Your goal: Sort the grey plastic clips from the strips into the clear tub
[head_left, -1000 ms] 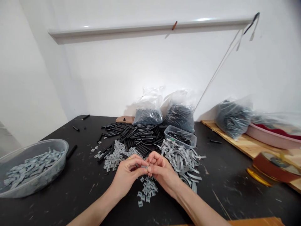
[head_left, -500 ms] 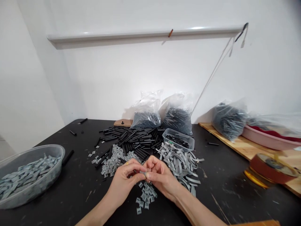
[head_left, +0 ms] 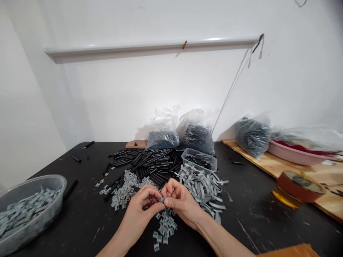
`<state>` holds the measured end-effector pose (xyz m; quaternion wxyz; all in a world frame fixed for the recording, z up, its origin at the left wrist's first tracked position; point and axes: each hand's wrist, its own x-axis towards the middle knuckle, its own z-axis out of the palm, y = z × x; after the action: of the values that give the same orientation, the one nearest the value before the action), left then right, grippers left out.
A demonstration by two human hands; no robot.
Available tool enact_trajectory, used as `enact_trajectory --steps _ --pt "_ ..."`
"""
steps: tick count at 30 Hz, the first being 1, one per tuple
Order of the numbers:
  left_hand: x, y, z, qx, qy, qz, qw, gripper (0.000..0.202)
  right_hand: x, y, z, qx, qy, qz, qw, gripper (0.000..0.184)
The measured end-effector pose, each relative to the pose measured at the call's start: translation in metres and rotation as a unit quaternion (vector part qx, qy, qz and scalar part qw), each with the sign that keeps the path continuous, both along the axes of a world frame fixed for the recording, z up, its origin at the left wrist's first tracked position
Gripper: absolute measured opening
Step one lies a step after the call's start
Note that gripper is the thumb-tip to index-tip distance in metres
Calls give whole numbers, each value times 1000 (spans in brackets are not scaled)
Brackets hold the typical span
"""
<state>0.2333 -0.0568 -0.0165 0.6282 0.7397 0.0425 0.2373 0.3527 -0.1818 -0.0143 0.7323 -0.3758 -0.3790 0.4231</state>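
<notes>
My left hand (head_left: 143, 207) and my right hand (head_left: 179, 201) meet fingertip to fingertip above the black table. Between them they pinch a small grey plastic piece (head_left: 162, 200), mostly hidden by the fingers. Just below the hands lies a small heap of grey plastic clips (head_left: 166, 228). Another, larger pile of light grey clips (head_left: 125, 189) spreads to the left of my left hand. Curved grey strips (head_left: 206, 189) are heaped beyond and right of my right hand. Behind both hands, black tubes (head_left: 150, 160) lie in a loose pile.
A clear tub (head_left: 32, 210) of grey pieces stands at the left. A clear box (head_left: 199, 160) holds small black parts. Two bags (head_left: 163, 137) of black parts lean on the wall. A brown tape roll (head_left: 298, 187) lies at right near a wooden board (head_left: 276, 167).
The camera view has shifted slightly, so the surroundings appear farther left and lower. Both hands stay together in a pinch, with the small grey piece showing a little more between the fingertips.
</notes>
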Motion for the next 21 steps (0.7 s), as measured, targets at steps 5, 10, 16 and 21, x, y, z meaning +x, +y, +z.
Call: enact_trajectory --steps 5,10,16,21 --pt "1 3 0 -28 9 -42 999 15 -1 0 0 0 -12 -1 1000 38" --pt "2 4 -1 -35 5 -15 999 14 2 1 -2 -49 -41 -20 998 29" --pt "2 9 -6 78 -10 45 996 14 1 2 0 -106 -57 -46 992 32" --pt "3 11 -7 110 -6 60 992 15 -2 3 3 -125 -81 -84 985 31"
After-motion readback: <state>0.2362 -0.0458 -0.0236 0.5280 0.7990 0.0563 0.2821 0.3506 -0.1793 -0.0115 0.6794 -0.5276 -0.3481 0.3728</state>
